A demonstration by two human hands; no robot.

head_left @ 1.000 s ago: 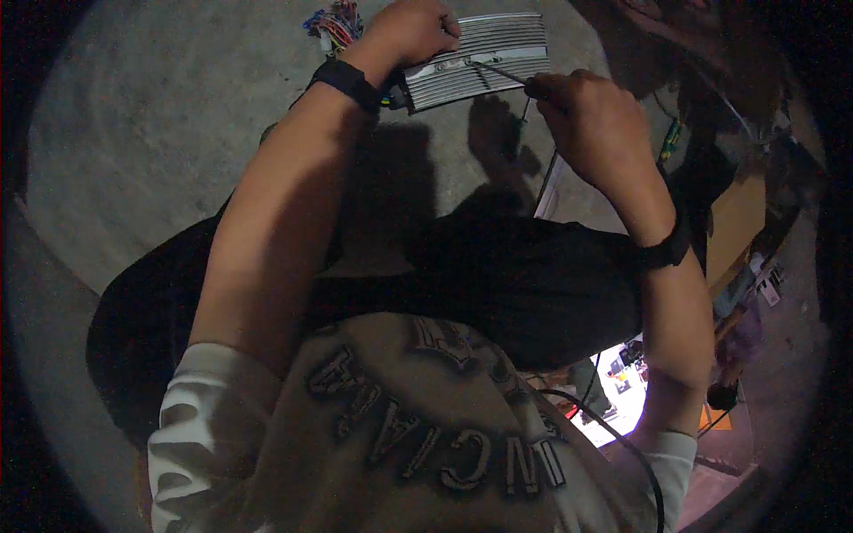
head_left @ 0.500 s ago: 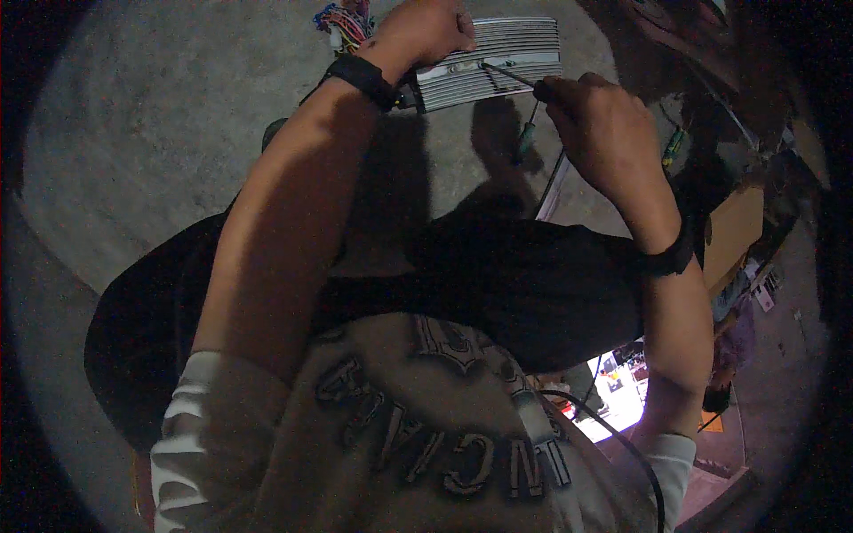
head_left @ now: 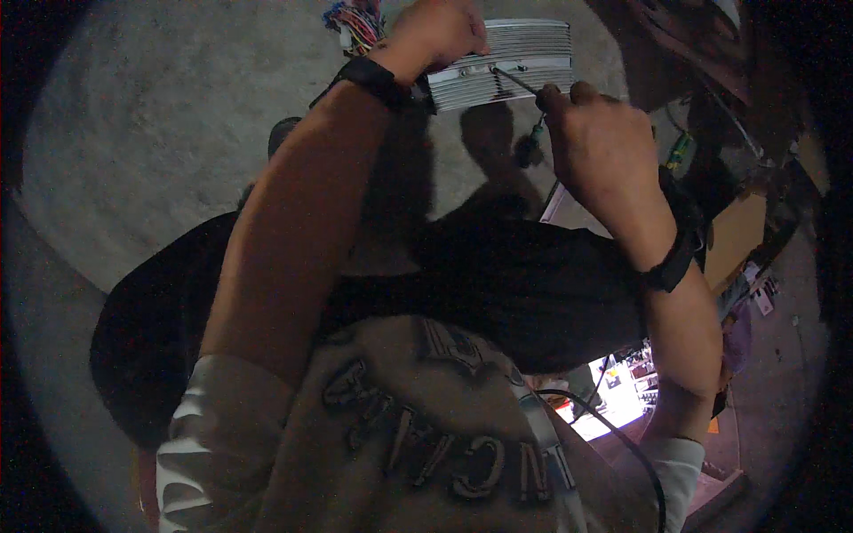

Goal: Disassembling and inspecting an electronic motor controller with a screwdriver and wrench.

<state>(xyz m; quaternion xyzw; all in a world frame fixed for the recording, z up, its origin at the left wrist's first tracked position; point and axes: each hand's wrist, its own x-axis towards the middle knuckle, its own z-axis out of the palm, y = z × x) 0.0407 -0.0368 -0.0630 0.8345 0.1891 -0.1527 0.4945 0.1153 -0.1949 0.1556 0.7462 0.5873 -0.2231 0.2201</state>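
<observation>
A silver finned metal housing (head_left: 533, 40) lies on the concrete floor with a bright strip and small fittings across its middle. My left hand (head_left: 444, 34) is closed at its upper left, fingers curled onto it. My right hand (head_left: 600, 151) grips a screwdriver, whose thin shaft (head_left: 517, 80) reaches to the middle strip; the handle is mostly hidden in my fingers. A bundle of coloured wires (head_left: 349, 25) sits left of the housing, partly behind my left hand. A green-handled tool (head_left: 536, 138) shows just left of my right hand.
Concrete floor (head_left: 160, 151) spans the left. At the right are another green-handled item (head_left: 681, 149), dark objects, a cardboard piece (head_left: 730, 235) and a long pale bar (head_left: 557, 202). My dark-clad legs (head_left: 524, 284) are below, with a black cable (head_left: 640, 453) at lower right.
Both hands and the housing have shifted slightly rightward in the view, as has the wire bundle. The screwdriver stays on the middle strip; my right hand sits a little lower.
</observation>
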